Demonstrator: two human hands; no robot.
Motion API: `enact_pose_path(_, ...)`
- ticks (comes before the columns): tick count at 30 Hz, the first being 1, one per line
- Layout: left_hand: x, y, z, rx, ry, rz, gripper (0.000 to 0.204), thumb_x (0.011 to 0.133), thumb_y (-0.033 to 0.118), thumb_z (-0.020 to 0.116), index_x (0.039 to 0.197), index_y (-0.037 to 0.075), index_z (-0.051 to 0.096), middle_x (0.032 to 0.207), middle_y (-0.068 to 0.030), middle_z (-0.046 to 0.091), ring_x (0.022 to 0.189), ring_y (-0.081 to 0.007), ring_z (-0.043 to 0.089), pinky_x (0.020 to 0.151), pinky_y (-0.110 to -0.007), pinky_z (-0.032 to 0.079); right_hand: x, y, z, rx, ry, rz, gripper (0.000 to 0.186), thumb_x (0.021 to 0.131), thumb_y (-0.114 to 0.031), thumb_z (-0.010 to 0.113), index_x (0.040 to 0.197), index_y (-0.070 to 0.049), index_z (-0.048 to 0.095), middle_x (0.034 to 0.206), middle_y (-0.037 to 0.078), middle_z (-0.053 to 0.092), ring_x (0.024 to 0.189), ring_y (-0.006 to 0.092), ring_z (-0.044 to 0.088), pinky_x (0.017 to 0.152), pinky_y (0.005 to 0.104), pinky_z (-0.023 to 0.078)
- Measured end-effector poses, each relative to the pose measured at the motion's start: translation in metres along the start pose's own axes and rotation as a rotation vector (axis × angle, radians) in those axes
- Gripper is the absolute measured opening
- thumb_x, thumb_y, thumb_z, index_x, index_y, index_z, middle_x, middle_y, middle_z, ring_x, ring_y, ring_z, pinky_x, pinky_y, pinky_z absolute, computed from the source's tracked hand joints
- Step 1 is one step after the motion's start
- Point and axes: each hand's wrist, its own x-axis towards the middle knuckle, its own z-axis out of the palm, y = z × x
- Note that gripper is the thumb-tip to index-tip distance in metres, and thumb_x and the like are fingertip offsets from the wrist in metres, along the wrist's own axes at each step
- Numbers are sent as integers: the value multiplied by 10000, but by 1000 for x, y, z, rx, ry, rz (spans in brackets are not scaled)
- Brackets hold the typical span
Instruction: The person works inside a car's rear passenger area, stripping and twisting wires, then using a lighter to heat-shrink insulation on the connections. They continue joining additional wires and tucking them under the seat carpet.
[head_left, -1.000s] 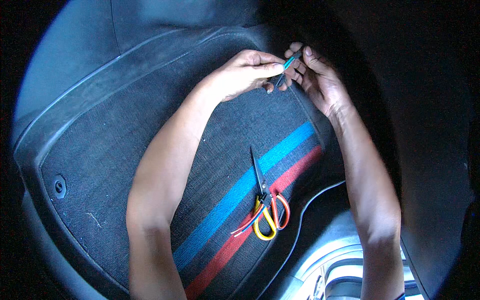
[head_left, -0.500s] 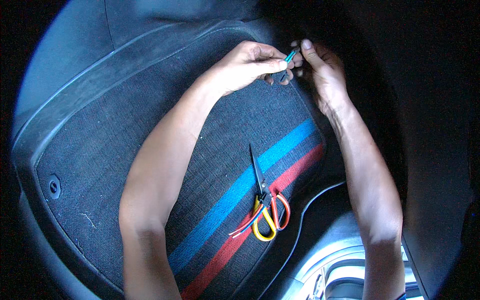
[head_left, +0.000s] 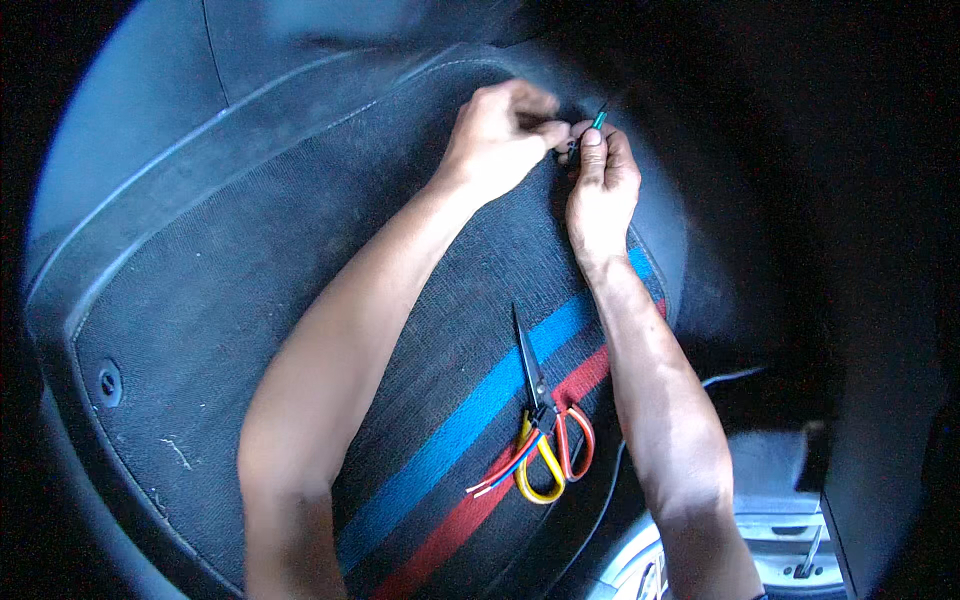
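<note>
My right hand (head_left: 605, 185) is closed on a small slim green piece (head_left: 598, 121) with a dark, thin end, pinched beneath the thumb. Just beside it is my left hand (head_left: 500, 140), its fingers curled and smeared by motion near a small dark part that is partly hidden, so I cannot tell whether it grips it. Below both hands, black-bladed scissors (head_left: 533, 372) with yellow and red handle loops rest on dark carpet, and a short bundle of red, blue and white wires (head_left: 512, 466) with a black end lies over their handles.
The dark carpeted surface (head_left: 220, 290) has blue and red stripes and a round fastener (head_left: 109, 381) at the left. A moulded rim (head_left: 150, 190) borders it. A thin cable (head_left: 600, 510) runs along the right edge, with a bright opening (head_left: 790, 555) at lower right.
My right hand has moved left and down, now pinching the green piece that was in my left fingers. My left fingers have shifted and blurred. The view has also shifted slightly.
</note>
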Motion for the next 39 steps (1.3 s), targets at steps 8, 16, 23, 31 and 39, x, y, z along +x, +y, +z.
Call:
enact_pose_path(8,23,9,24,-19,-12,84,286,932,90,645,1168,-70,661,1038,-157,719,941,-182,681,836,-281,540,3,12,4,-63,65,-180,157,1009,-80,527,1001,1,661,849,41,649,747,107,587,681,261,499)
enact_pose_path(16,18,18,10,-312,-176,-97,335,869,137,671,1143,-56,676,976,-119,717,923,-168,673,874,-282,520,-1,8,8,90,20,-2,185,1046,-130,481,1037,-6,618,862,53,626,671,107,583,589,257,511)
enact_pose_path(23,21,24,4,-113,-158,9,313,832,117,760,1098,-38,703,976,-123,730,889,-159,686,833,-279,545,0,8,12,-42,43,-3,204,1042,-187,517,1023,-15,626,752,54,628,597,94,556,552,269,482)
enact_pose_path(31,24,20,16,-21,-15,86,342,805,116,793,1080,-61,693,963,-150,732,883,-182,694,810,-294,558,0,15,10,-160,26,0,237,1024,-236,533,1059,-32,649,720,146,647,642,181,629,628,364,514)
enact_pose_path(39,30,25,22,182,81,211,320,824,97,773,1064,-94,684,953,-202,732,868,-208,720,778,-304,577,-5,15,11,-257,70,-113,250,937,-257,623,1086,-58,651,778,194,690,680,305,690,674,423,528)
